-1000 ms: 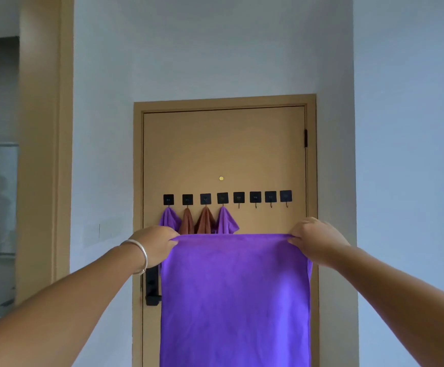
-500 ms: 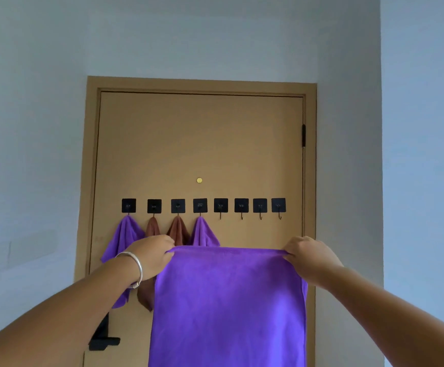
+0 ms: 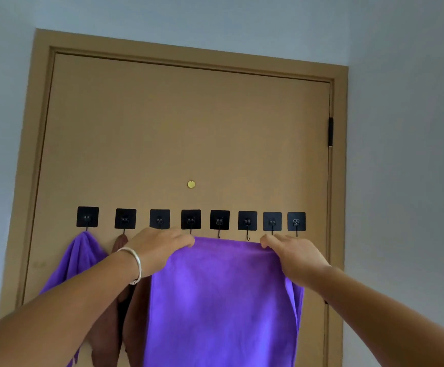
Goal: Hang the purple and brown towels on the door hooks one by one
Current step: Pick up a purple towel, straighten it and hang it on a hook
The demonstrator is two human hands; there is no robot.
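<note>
Purple towel [image 3: 220, 300]: stretched flat before the door [image 3: 189, 128], top edge just under the hooks [image 3: 219, 220]; bottom cut off.
Left hand [image 3: 160, 247]: grips one top corner.
Right hand [image 3: 295, 256]: grips the other.
Hung towels: brown towel [image 3: 121, 242] mostly hidden.

Pale wall, tan door ahead of you.

You face a tan door [image 3: 183, 128] set in a frame [image 3: 40, 102] of the same colour, which takes up most of your view and looks tilted, its top edge sloping down to the right. A small brass peephole [image 3: 191, 184] sits near the door's middle. A dark hinge [image 3: 330, 131] shows on the right edge. A plain grey-blue wall [image 3: 401, 128] surrounds the frame on both sides and above, under soft, even light.
</note>
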